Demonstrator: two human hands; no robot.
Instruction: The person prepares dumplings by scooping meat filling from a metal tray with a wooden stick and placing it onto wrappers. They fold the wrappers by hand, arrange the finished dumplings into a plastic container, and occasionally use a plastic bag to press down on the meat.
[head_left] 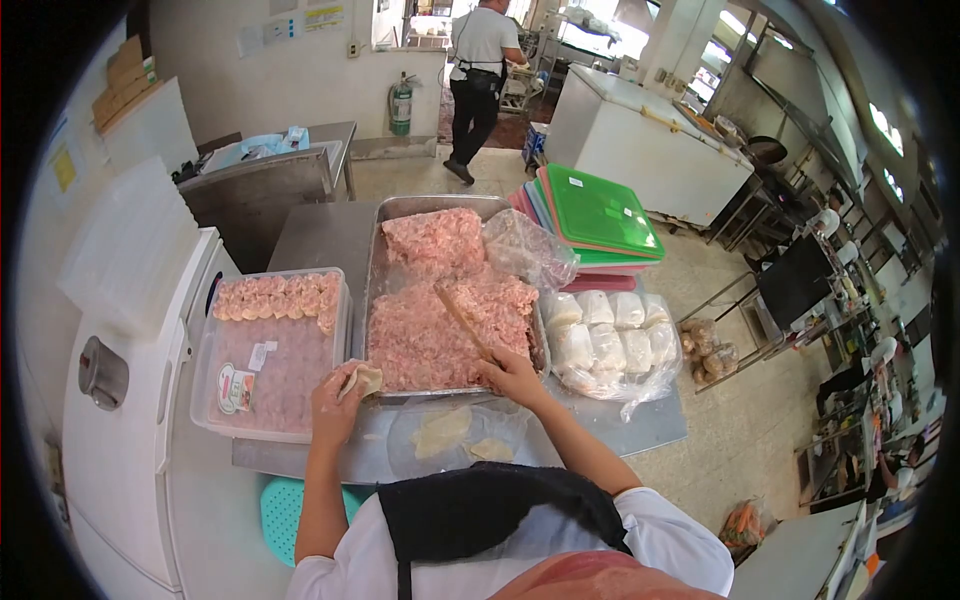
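Observation:
My left hand (335, 405) holds a thin pale dough wrapper (362, 380) at the front left corner of a metal tray (455, 391). Ground pink meat (440, 325) fills most of that tray. Over the meat, my right hand (513, 378) grips a wooden stick (463, 322), its far end pointing up and left. To the left sits a clear plastic container (270, 400) with rows of filled dumplings (275, 298) along its far side. Loose wrappers (442, 432) lie on the work surface in front of me.
Bagged white stacks (607, 335) lie right of the tray, below a pile of green and red lids (605, 210). A clear plastic bag (525, 245) touches the tray's far right edge. One person (480, 80) stands beyond, near a white chest freezer (640, 140).

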